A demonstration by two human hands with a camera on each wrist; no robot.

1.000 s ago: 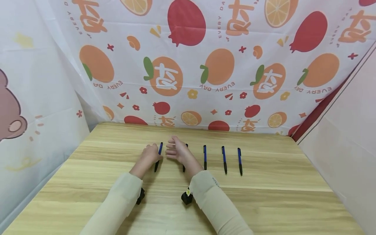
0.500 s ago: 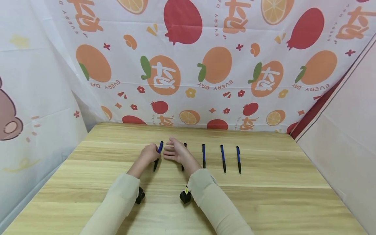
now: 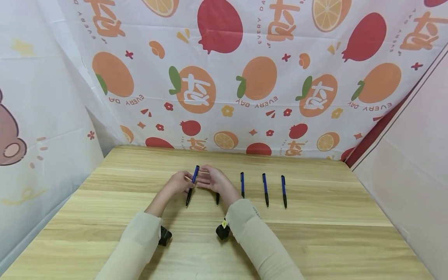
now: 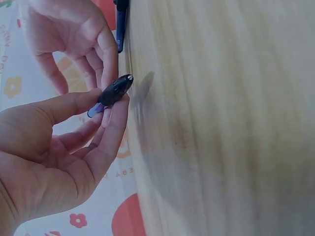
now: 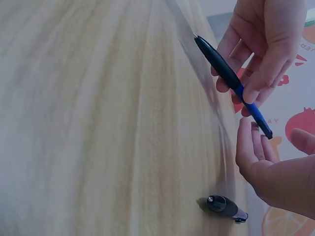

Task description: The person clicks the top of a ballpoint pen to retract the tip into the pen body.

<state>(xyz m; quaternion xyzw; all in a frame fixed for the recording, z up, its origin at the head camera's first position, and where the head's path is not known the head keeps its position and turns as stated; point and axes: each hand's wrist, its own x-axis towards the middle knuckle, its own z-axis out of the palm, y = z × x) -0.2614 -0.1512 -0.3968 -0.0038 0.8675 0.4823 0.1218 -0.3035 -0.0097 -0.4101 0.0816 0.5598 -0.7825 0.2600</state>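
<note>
My left hand (image 3: 179, 183) pinches a blue pen (image 3: 190, 195) with a black grip between thumb and fingers. The pen tilts, its tip toward me; in the left wrist view the pen (image 4: 116, 90) is raised off the wood. Facing it, my right hand (image 3: 217, 182) has its fingers extended. In the right wrist view the fingertips of that right hand (image 5: 270, 177) are right at the clicker end of the held pen (image 5: 222, 66). A second pen (image 3: 217, 199) lies below my right hand, partly hidden by it.
To the right, three similar pens lie in a row on the wooden table (image 3: 325, 241): one pen (image 3: 242, 183) near my right wrist, a middle pen (image 3: 265, 190) and an outer pen (image 3: 284, 191). A fruit-patterned curtain (image 3: 224, 89) hangs behind the table's far edge.
The leftmost pen has come up off the table in my left hand and shifted slightly right, toward my right hand. My right hand stays near the same place.
</note>
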